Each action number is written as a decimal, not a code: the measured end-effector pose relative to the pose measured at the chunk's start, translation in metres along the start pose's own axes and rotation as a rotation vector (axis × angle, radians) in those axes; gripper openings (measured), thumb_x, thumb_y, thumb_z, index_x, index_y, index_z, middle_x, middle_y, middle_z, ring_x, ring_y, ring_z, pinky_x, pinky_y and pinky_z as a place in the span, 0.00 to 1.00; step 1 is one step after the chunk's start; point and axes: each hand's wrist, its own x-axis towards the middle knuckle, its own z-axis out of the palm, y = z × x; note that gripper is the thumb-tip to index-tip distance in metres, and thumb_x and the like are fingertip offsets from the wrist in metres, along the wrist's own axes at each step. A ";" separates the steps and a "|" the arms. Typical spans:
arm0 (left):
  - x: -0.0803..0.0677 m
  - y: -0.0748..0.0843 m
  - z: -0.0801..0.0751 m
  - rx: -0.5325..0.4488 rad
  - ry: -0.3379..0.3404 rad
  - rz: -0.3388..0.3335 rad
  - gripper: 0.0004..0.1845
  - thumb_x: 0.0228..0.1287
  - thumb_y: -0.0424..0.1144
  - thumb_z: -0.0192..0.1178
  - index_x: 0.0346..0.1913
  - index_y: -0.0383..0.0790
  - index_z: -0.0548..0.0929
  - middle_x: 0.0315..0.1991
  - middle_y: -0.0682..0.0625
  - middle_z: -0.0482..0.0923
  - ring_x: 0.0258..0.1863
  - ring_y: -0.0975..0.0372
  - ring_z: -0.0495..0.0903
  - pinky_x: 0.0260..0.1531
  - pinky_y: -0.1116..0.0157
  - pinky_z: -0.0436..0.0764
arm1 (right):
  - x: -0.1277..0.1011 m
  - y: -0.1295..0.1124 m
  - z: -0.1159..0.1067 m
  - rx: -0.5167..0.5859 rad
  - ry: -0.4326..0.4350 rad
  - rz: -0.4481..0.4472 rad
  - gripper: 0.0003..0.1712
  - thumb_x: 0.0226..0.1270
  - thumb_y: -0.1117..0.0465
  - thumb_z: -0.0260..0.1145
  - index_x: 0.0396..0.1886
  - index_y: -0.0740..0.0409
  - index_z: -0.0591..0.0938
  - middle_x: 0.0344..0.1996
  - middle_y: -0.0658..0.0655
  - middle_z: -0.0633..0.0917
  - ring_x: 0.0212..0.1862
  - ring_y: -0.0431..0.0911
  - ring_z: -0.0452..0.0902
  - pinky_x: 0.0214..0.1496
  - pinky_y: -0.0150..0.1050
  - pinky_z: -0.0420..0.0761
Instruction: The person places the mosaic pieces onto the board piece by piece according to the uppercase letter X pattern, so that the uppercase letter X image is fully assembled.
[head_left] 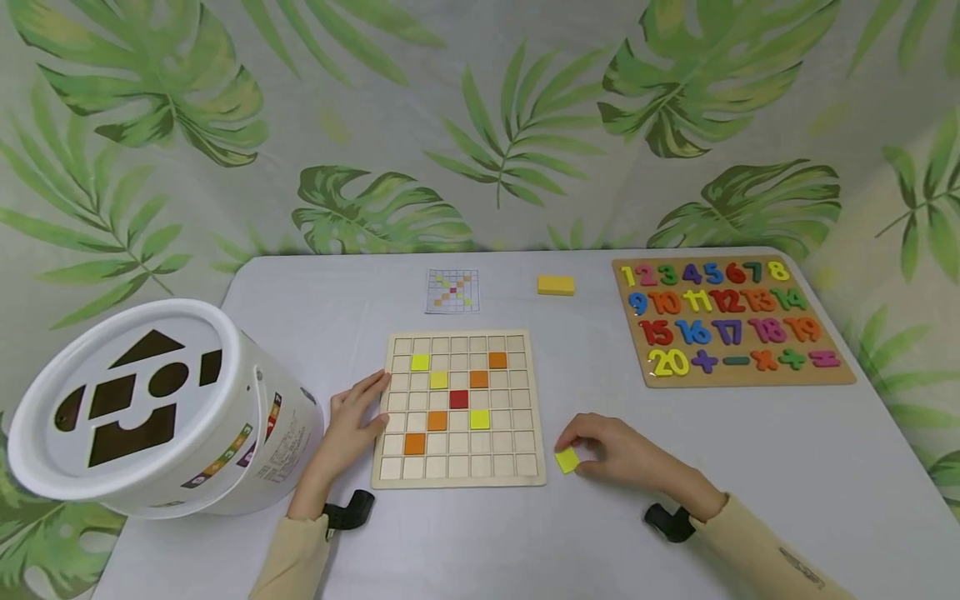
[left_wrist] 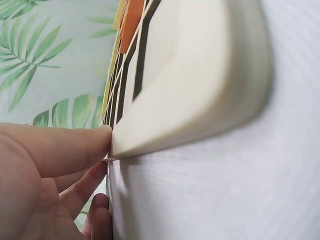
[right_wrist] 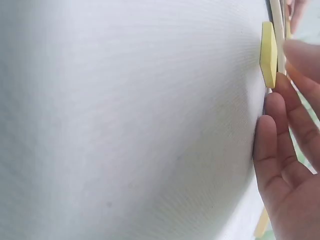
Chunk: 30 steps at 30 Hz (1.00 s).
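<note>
A wooden grid board [head_left: 459, 454] lies in the middle of the white table [head_left: 750, 475]. It carries several yellow and orange tiles and one red tile [head_left: 458, 399]. My left hand [head_left: 371, 398] rests with straight fingers against the board's left edge; in the left wrist view the fingers [left_wrist: 75, 150] touch the board's rim [left_wrist: 200, 100]. My right hand [head_left: 581, 454] sits just right of the board's near right corner and pinches a small yellow tile [head_left: 567, 460]. In the right wrist view the yellow tile [right_wrist: 268, 54] stands tilted at the fingertips [right_wrist: 280, 95], by the board's edge.
A white shape-sorter bucket [head_left: 150, 408] lies on its side at the near left. A pattern card [head_left: 452, 291] and a yellow block [head_left: 556, 285] sit behind the board. At the far right is a number puzzle board [head_left: 731, 321]. A leaf-print cloth hangs behind.
</note>
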 end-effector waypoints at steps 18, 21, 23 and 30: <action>-0.002 0.002 0.000 0.009 0.015 0.034 0.30 0.60 0.23 0.58 0.67 0.26 0.66 0.70 0.35 0.58 0.60 0.41 0.50 0.53 0.46 0.53 | 0.014 -0.008 0.006 -0.011 0.064 -0.036 0.18 0.52 0.72 0.72 0.42 0.52 0.82 0.37 0.43 0.78 0.37 0.42 0.73 0.37 0.34 0.75; -0.003 0.002 0.000 0.009 0.025 0.046 0.30 0.60 0.23 0.58 0.66 0.26 0.66 0.69 0.34 0.58 0.60 0.41 0.51 0.53 0.46 0.53 | 0.024 -0.016 0.009 0.008 0.060 -0.049 0.18 0.52 0.72 0.72 0.42 0.53 0.82 0.37 0.44 0.78 0.38 0.43 0.73 0.38 0.35 0.75; -0.003 0.002 0.000 0.006 0.029 0.047 0.30 0.60 0.23 0.58 0.66 0.26 0.66 0.69 0.34 0.58 0.60 0.41 0.51 0.53 0.47 0.53 | 0.032 -0.022 0.012 0.010 0.053 -0.053 0.17 0.53 0.72 0.72 0.42 0.54 0.83 0.38 0.44 0.78 0.38 0.43 0.73 0.39 0.34 0.75; -0.002 0.000 0.000 -0.003 0.020 0.038 0.30 0.60 0.23 0.58 0.67 0.26 0.66 0.69 0.35 0.58 0.60 0.41 0.50 0.53 0.46 0.53 | 0.053 -0.037 0.025 -0.051 0.018 -0.071 0.13 0.54 0.70 0.71 0.40 0.54 0.84 0.38 0.45 0.77 0.41 0.42 0.71 0.43 0.35 0.74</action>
